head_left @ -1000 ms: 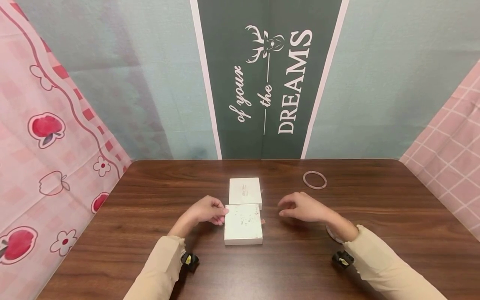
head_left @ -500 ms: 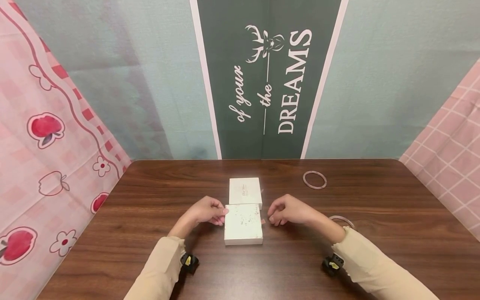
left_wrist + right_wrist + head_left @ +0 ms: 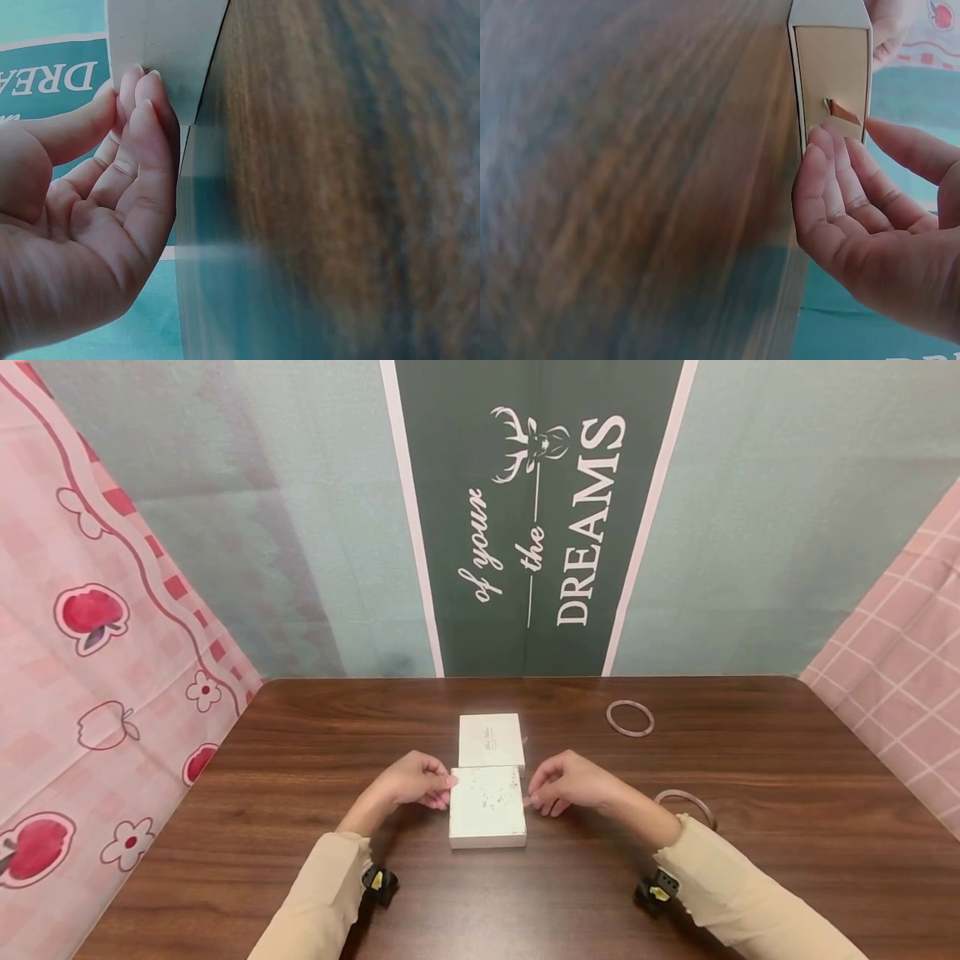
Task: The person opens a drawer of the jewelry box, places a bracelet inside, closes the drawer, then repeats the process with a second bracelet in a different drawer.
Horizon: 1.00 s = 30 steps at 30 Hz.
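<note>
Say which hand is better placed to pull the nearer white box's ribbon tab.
Likely the right hand: it is close beside the ribbon tab on the nearer white box. The left hand touches the box's opposite side, perhaps better suited to steadying.

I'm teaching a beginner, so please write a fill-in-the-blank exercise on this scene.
The left grip touches the ____ side of the near box.
A small tab sticks out of that box's ____ side.
Exactly ____ rings lie on the table.
The largest word on the wall cloth is ____.
Missing words: left; right; two; DREAMS.
</note>
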Motion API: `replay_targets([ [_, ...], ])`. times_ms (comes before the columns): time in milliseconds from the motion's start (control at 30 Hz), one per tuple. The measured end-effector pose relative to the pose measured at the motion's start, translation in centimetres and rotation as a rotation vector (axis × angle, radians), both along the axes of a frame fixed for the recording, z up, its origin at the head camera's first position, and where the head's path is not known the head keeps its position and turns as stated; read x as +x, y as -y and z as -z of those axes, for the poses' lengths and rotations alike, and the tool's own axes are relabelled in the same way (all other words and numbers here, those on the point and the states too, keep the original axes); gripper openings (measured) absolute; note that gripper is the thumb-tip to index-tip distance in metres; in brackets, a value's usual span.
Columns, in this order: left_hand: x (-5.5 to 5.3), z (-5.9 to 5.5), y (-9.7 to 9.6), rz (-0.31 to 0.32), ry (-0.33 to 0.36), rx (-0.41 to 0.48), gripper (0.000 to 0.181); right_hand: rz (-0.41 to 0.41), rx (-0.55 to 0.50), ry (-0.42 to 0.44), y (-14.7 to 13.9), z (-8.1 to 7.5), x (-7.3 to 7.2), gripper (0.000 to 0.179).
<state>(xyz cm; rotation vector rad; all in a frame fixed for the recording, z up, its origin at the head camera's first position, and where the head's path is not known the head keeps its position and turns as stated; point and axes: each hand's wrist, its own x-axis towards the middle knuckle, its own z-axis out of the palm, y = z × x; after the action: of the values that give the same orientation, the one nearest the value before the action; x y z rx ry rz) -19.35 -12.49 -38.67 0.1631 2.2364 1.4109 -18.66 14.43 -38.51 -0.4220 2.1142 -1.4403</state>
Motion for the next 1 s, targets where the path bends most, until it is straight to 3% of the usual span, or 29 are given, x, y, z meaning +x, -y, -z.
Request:
replay_targets([
  [1000,0.2,-0.02,-0.05,-0.013,0.0,-0.018,0.016,0.037,-0.045,0.006,0.79,0.38,0.38,0.006],
])
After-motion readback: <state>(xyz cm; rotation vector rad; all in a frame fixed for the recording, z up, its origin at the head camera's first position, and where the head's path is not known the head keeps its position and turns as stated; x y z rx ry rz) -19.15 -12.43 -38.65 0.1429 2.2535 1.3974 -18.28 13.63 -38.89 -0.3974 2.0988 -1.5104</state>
